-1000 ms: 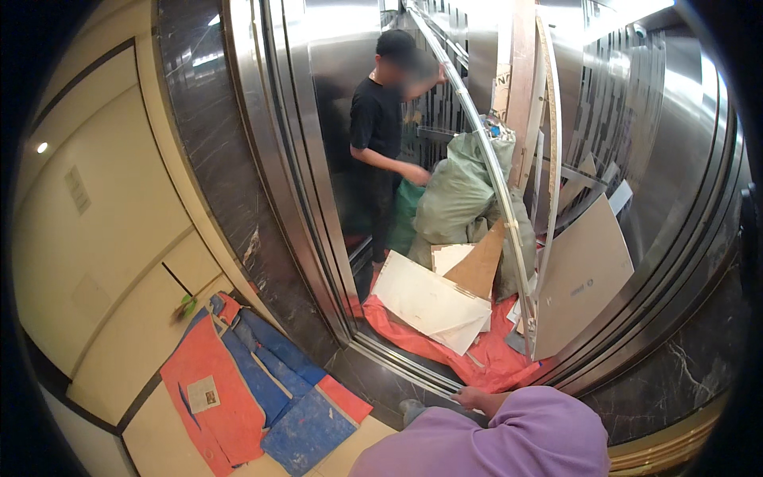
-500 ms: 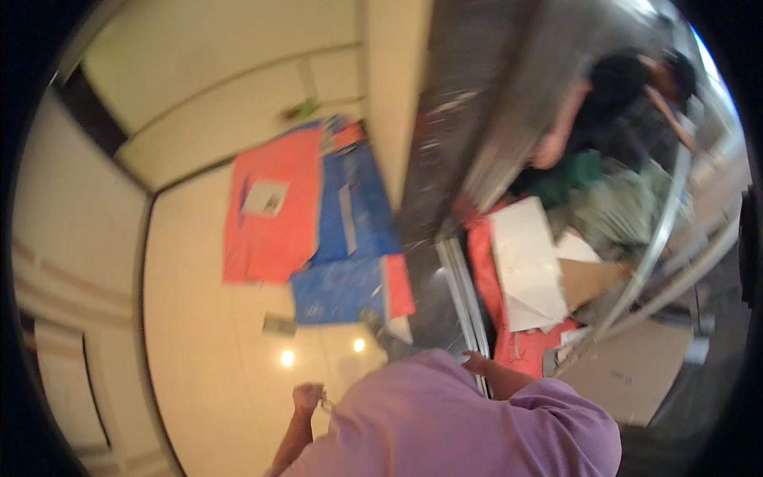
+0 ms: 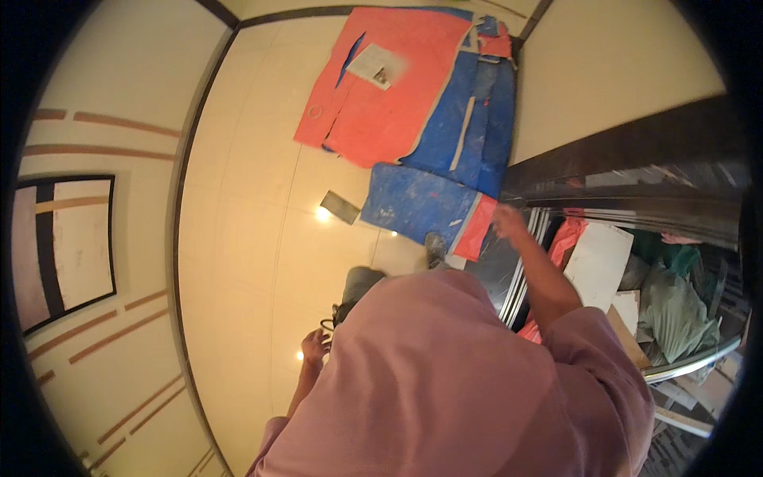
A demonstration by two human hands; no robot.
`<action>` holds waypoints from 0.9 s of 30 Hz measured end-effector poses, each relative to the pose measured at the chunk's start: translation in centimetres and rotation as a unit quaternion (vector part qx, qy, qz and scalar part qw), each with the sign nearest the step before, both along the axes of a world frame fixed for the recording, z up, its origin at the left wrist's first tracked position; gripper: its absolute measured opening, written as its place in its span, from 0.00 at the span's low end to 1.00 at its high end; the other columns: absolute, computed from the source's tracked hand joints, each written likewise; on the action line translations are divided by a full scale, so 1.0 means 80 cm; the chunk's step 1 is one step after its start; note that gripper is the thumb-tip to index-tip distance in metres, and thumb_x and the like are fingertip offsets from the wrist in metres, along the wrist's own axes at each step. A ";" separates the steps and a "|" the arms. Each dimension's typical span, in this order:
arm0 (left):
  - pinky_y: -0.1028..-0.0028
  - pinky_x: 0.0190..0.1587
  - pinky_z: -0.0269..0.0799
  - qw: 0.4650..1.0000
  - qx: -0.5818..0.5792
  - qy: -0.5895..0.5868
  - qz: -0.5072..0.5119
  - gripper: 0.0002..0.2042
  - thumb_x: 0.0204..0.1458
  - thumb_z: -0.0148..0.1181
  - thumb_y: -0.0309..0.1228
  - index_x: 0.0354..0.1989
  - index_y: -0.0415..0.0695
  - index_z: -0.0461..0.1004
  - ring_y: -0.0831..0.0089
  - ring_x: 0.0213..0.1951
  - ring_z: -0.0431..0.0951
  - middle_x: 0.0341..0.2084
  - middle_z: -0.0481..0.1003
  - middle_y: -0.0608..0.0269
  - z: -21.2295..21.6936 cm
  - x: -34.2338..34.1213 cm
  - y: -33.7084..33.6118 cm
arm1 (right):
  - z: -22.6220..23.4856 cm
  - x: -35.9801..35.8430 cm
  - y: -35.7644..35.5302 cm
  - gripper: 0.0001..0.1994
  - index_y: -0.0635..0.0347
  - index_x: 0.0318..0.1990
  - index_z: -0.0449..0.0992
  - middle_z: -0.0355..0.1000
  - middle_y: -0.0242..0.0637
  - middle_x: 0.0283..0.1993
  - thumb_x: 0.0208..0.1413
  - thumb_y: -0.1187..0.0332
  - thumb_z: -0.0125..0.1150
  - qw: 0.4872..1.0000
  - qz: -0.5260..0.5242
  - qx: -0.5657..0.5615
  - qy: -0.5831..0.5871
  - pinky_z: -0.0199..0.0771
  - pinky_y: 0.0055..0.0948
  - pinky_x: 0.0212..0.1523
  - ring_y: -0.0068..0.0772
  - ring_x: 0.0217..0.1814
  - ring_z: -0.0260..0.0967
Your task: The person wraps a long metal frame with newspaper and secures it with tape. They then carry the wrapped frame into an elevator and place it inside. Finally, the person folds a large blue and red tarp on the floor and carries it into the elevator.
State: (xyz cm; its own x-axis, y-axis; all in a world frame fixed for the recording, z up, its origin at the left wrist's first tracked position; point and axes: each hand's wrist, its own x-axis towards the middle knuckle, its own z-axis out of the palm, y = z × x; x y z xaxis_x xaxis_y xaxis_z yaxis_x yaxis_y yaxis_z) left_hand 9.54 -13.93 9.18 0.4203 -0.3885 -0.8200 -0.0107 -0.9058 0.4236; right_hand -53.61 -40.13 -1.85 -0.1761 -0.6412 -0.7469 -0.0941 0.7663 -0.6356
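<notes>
My left hand hangs low beside my body, fingers curled around a small thing with dark loops; its kind cannot be made out. My right arm reaches forward, and my right hand is blurred over the red end strip of a blue floor sheet; whether it touches anything is unclear. Ahead lies a large red sheet partly over more blue sheeting, with a white printed paper on it. A grey shoe of mine stands by the blue sheet.
To the right, metal door tracks edge a doorway. Beyond them are a white board, a pale green sack and a curved metal rail. A small grey-brown piece lies on the tiled floor. A framed panel hangs on the left wall.
My view has turned right, away from the doorway's far side, and the floor sheets look nearer. My right hand has moved forward from the door edge. The other person is out of view.
</notes>
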 end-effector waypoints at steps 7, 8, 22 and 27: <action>0.66 0.44 0.75 0.951 0.114 -0.032 -0.284 0.21 0.62 0.56 0.41 0.55 0.35 0.75 0.63 0.43 0.81 0.45 0.81 0.51 -0.104 0.133 -0.152 | 0.088 0.133 -0.146 0.16 0.60 0.53 0.78 0.72 0.28 0.30 0.64 0.61 0.58 0.989 -0.031 -0.088 0.115 0.68 0.26 0.24 0.20 0.24 0.66; 0.67 0.40 0.75 0.990 0.072 0.049 -0.110 0.21 0.62 0.55 0.42 0.54 0.36 0.75 0.65 0.40 0.82 0.42 0.81 0.53 -0.065 0.136 -0.197 | 0.079 0.149 -0.149 0.16 0.60 0.53 0.78 0.72 0.28 0.30 0.64 0.61 0.58 0.987 -0.034 -0.089 0.133 0.68 0.25 0.25 0.19 0.24 0.66; 0.61 0.54 0.74 0.916 -0.076 -0.098 -0.380 0.25 0.58 0.60 0.48 0.52 0.37 0.78 0.54 0.51 0.80 0.47 0.80 0.43 -0.125 0.483 -0.796 | 0.000 0.589 0.141 0.20 0.59 0.55 0.78 0.80 0.43 0.47 0.57 0.60 0.68 0.969 0.070 0.223 0.076 0.79 0.37 0.43 0.35 0.44 0.78; 0.61 0.51 0.76 0.865 -0.092 -0.127 -0.476 0.24 0.57 0.61 0.48 0.51 0.39 0.78 0.54 0.46 0.82 0.43 0.81 0.43 -0.117 0.441 -0.872 | 0.017 0.634 -0.051 0.24 0.59 0.61 0.71 0.77 0.38 0.43 0.60 0.59 0.65 0.962 -0.176 0.207 -0.022 0.77 0.32 0.35 0.30 0.37 0.75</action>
State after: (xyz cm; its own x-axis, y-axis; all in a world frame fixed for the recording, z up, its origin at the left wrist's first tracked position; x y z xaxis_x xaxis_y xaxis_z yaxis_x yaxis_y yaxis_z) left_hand 44.79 -83.72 -0.15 -0.0051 -0.7713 -0.6365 -0.8288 -0.3529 0.4342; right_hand -2.92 -44.17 -0.52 -0.2906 -0.1933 -0.9371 0.2366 0.9345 -0.2661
